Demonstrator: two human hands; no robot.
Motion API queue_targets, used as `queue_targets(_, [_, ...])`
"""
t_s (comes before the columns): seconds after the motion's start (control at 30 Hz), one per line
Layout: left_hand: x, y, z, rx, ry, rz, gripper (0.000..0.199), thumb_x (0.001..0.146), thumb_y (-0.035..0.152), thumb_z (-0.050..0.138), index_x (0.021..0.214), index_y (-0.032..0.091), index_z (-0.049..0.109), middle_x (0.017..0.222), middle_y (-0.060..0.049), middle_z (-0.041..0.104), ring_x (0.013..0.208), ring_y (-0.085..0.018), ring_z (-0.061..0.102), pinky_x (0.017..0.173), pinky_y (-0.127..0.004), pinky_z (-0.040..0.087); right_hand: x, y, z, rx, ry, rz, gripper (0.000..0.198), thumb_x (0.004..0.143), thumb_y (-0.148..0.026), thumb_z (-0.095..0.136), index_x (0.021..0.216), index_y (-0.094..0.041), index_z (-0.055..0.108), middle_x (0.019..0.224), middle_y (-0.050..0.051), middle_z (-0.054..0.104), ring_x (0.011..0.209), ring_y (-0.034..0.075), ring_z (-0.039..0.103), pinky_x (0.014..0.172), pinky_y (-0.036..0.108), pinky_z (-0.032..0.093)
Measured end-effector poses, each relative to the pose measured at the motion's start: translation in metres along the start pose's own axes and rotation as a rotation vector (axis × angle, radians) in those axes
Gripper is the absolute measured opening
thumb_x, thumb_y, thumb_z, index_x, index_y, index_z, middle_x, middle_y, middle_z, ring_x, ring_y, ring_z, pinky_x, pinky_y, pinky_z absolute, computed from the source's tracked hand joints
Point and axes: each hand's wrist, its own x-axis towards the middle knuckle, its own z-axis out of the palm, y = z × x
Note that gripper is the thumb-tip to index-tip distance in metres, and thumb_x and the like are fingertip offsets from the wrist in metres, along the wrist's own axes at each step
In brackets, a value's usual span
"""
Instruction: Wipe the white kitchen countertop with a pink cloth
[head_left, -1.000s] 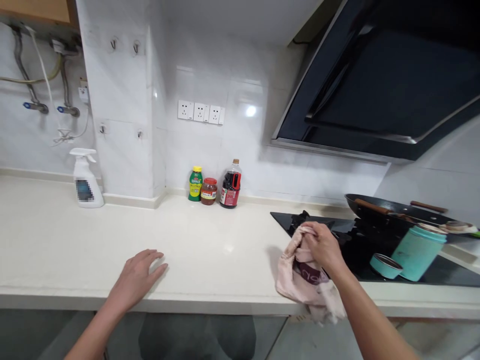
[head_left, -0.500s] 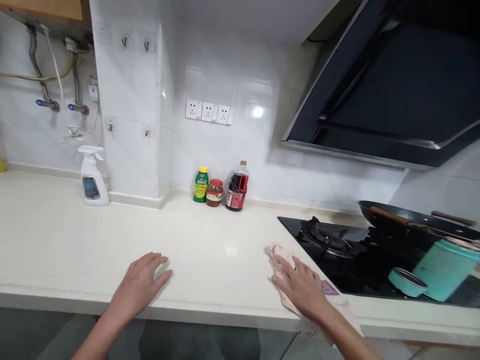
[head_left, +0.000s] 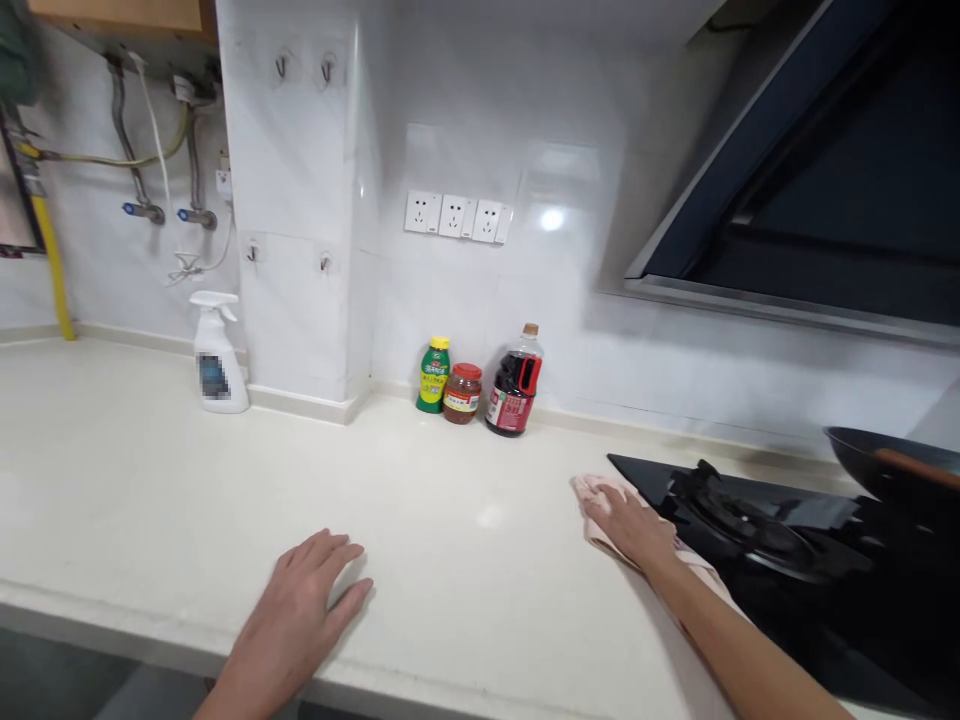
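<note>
My right hand (head_left: 628, 522) presses a pale pink cloth (head_left: 592, 490) onto the white countertop (head_left: 420, 560), beside the left edge of the black gas stove (head_left: 795, 600). Part of the cloth trails back under my forearm. My left hand (head_left: 304, 600) is empty over the front of the counter, its fingers and thumb apart. Against the back wall stand a green bottle with a yellow cap (head_left: 433, 378), a red-lidded jar of brown sauce (head_left: 462, 395) and a large dark sauce bottle with a red handle (head_left: 516, 385).
A white spray bottle (head_left: 219, 360) stands by the wall pillar at the left. On the stove, a wok (head_left: 862, 460) sits at the far right behind a burner (head_left: 757, 525). The dark range hood (head_left: 825, 200) slants above. A yellow hose (head_left: 54, 265) reaches the counter at far left.
My right hand has slid the cloth farther back along the stove's edge. The view has shifted right-to-left objects rightward, and the teal containers on the stove have left the frame. My left hand stays open.
</note>
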Motion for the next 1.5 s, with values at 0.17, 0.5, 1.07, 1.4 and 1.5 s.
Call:
queue_targets(0.17, [0.001,0.003,0.0,-0.009,0.008,-0.01,0.033,0.096,0.048,0.052,0.112,0.026,0.071,0.117,-0.008,0.073,0.115,-0.03,0.065,0.095,-0.047,0.057,0.04,-0.088,0.002,0.06,-0.042,-0.036,0.054,0.098,-0.055,0.028,0.142,-0.031,0.049,0.155,0.015,0.037,0.126,0.043,0.049,0.098,0.068,0.037])
queue_targets(0.5, [-0.001,0.005,-0.002,-0.088,-0.025,-0.21,0.037,0.097,0.047,0.051,0.124,0.026,0.066,0.14,-0.01,0.059,0.13,-0.028,0.055,0.106,-0.05,0.05,-0.046,-0.288,-0.035,0.236,-0.173,-0.745,0.047,0.098,-0.055,0.04,0.141,-0.039,0.051,0.16,0.007,0.033,0.135,0.037,0.04,0.108,0.061,0.029])
queue_targets(1.07, [-0.001,0.008,-0.012,-0.075,-0.063,-0.166,0.04,0.098,0.05,0.049,0.128,0.029,0.066,0.139,-0.007,0.062,0.133,-0.028,0.054,0.107,-0.048,0.049,-0.037,-0.071,-0.009,0.166,-0.046,-0.5,0.055,0.097,-0.055,0.032,0.147,-0.036,0.044,0.157,0.006,0.039,0.136,0.033,0.043,0.106,0.059,0.036])
queue_targets(1.4, [-0.005,0.009,-0.006,-0.048,0.01,-0.107,0.036,0.095,0.047,0.056,0.129,0.035,0.063,0.138,-0.003,0.064,0.127,-0.027,0.059,0.1,-0.043,0.057,0.058,-0.078,0.013,0.068,0.007,-0.164,0.053,0.093,-0.055,0.035,0.135,-0.032,0.057,0.14,0.015,0.055,0.122,0.041,0.054,0.096,0.068,0.038])
queue_targets(1.5, [-0.007,0.006,-0.002,-0.032,0.033,-0.085,0.035,0.096,0.046,0.056,0.128,0.034,0.063,0.137,-0.003,0.065,0.124,-0.027,0.062,0.096,-0.042,0.06,0.078,-0.133,0.022,0.062,-0.017,-0.173,0.053,0.094,-0.053,0.035,0.136,-0.029,0.056,0.145,0.015,0.05,0.121,0.041,0.054,0.098,0.066,0.038])
